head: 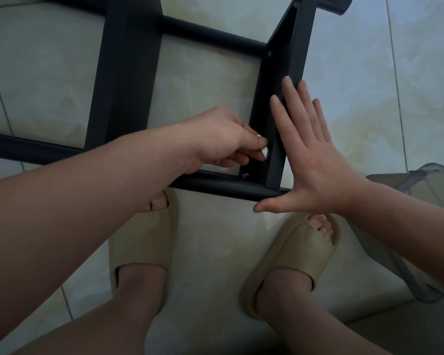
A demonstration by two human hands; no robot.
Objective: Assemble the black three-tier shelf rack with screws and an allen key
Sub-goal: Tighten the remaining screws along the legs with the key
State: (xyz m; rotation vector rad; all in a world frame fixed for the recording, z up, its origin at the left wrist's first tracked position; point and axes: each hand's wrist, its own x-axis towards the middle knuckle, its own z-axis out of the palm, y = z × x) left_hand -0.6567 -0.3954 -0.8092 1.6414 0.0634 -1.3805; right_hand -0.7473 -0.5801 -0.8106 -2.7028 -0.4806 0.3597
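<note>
1. Your feet, in beige foam slides [144, 242], stand nearest on the pale tiled floor [215, 239].
2. Your right hand [310, 160] is released, fingers straight, flat against the right side bar of the black metal shelf rack frame [128, 73], which lies on the floor.
3. Your left hand [223, 139] pinches a small white piece [264, 151] inside that bar, just beyond a silver corner screw [245, 175].

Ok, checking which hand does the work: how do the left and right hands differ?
The left hand has curled fingers pinching a small white thing; the right hand is flat, fingers straight. The left reaches inside the black rack, the right presses its outer side. Both are at one corner.
</note>
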